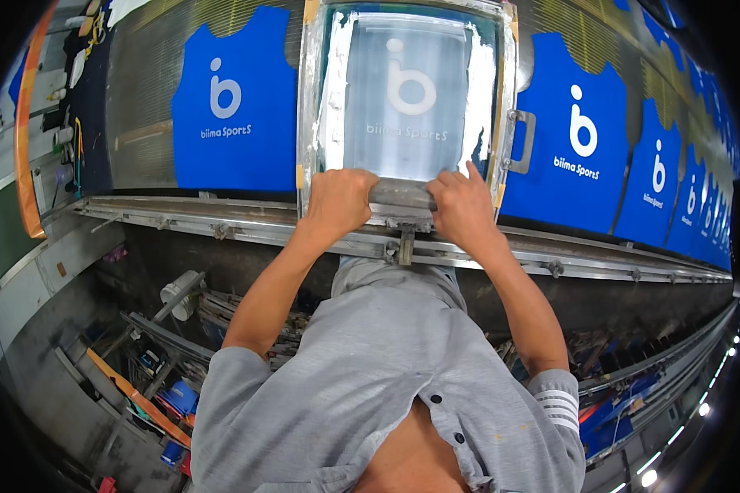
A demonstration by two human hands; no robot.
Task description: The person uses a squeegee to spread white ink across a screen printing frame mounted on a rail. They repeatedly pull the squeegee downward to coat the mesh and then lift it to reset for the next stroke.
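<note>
Both my hands grip a squeegee (403, 195) at the near end of a screen printing frame (307, 123). My left hand (341, 200) is closed round the squeegee's left end. On its right end my right hand (464, 205) is also closed, thumb inward. White ink (478, 90) lies in thick streaks along both sides of the mesh (362, 156), and a logo with lettering shows through its middle. The squeegee's blade edge is hidden. A metal handle (521, 141) sticks out of the frame's right side.
A blue sleeveless top (263, 152) with a pale print lies left of the frame. To the right, another blue top (538, 135) bears a brighter white print, with several more beyond. A metal rail (247, 228) runs along the table's near edge. A white bucket (181, 297) stands below left.
</note>
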